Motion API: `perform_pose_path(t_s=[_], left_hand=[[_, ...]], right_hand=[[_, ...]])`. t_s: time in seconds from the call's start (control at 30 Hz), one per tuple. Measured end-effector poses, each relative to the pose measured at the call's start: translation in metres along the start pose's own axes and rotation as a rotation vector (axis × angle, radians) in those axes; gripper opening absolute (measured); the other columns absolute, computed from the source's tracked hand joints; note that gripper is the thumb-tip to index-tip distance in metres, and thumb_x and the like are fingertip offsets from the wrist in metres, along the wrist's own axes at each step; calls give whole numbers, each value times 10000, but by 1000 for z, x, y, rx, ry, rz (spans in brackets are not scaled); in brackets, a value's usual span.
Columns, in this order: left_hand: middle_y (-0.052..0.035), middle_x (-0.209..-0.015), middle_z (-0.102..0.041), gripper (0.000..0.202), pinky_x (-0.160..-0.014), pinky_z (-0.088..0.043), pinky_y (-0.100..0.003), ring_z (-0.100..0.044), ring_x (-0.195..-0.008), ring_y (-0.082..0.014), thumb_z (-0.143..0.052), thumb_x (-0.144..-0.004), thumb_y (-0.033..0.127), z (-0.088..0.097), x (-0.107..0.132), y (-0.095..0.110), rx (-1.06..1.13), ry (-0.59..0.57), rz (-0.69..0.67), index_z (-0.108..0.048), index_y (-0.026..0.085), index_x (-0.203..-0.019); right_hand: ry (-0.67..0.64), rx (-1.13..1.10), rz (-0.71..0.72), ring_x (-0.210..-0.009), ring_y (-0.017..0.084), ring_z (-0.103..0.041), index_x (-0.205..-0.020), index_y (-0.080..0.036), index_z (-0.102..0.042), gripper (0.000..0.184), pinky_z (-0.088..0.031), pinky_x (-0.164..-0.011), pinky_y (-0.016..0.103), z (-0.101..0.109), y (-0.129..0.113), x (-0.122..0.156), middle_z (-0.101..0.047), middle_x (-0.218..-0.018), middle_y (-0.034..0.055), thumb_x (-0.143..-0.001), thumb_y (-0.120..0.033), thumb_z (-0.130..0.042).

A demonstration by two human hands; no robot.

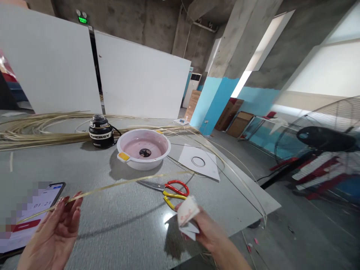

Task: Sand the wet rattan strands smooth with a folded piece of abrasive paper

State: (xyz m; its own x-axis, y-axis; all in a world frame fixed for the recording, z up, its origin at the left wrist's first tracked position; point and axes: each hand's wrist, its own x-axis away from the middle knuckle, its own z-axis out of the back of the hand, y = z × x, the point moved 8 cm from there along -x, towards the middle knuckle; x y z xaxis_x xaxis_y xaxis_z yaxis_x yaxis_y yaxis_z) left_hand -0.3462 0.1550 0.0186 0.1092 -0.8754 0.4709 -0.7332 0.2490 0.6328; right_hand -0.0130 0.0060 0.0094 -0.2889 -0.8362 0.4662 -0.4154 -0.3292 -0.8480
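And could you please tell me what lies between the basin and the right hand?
The scissors and part of the thin strip, in the head view.

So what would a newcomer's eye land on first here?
Probably the white basin, pinkish inside, on the grey table, with the red-and-yellow-handled scissors in front of it. Next, perhaps the long pale strip held in the left hand, and the folded white piece in the right hand.

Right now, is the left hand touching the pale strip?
Touching: the head view shows the left hand gripping the pale strip, with no gap between them.
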Motion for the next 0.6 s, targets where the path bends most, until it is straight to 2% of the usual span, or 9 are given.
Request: perform_pose_path(t_s=[0.07,0.17,0.27,0.33,0.4,0.6], left_hand=[[78,-918,-773,261,-669,-581,-50,-709,-773,-51,-540,-950,127,-4,5,0,-14,3,-24,-744,234,-828],[63,-888,-766,249,-665,-588,-74,-711,-776,-58,-540,-956,118,-5,10,-1,-6,-23,-53,-739,216,-843],[48,-912,-773,25,-693,-601,-116,-722,-788,-87,-712,-864,206,-2,12,-4,5,-100,-98,-734,211,-853],[45,-911,-780,195,-713,-611,-154,-735,-798,-120,-859,-717,296,-2,14,-5,-17,-178,-138,-726,222,-838],[42,-883,-784,331,-723,-623,-198,-746,-811,-156,-927,-601,358,-1,17,-7,-52,-229,-180,-713,231,-819],[-20,-913,-788,357,-787,-632,-321,-743,-929,-242,-896,-638,425,-4,31,-13,-128,-280,-265,-673,207,-811]], right_hand=[[-87,7,-45,-446,111,-549,-794,-176,-669,291,-415,-410,207,-27,16,1,-621,-595,-2,-628,-374,-803],[-141,40,-69,-401,106,-548,-773,-196,-599,270,-394,-388,190,-55,22,-6,-623,-578,-13,-653,-334,-798],[-147,51,-79,-413,110,-579,-779,-194,-592,278,-413,-389,187,-76,19,-16,-642,-622,-12,-635,-312,-799],[-157,20,-83,-414,111,-584,-765,-186,-598,278,-417,-383,183,-90,16,-23,-632,-605,-20,-610,-294,-801],[-178,-15,-90,-416,111,-581,-754,-180,-601,261,-427,-387,182,-104,13,-27,-620,-567,-24,-607,-283,-792],[-238,-94,-105,-427,108,-572,-793,-187,-594,292,-450,-405,189,-141,19,-27,-620,-542,-31,-618,-308,-795]])
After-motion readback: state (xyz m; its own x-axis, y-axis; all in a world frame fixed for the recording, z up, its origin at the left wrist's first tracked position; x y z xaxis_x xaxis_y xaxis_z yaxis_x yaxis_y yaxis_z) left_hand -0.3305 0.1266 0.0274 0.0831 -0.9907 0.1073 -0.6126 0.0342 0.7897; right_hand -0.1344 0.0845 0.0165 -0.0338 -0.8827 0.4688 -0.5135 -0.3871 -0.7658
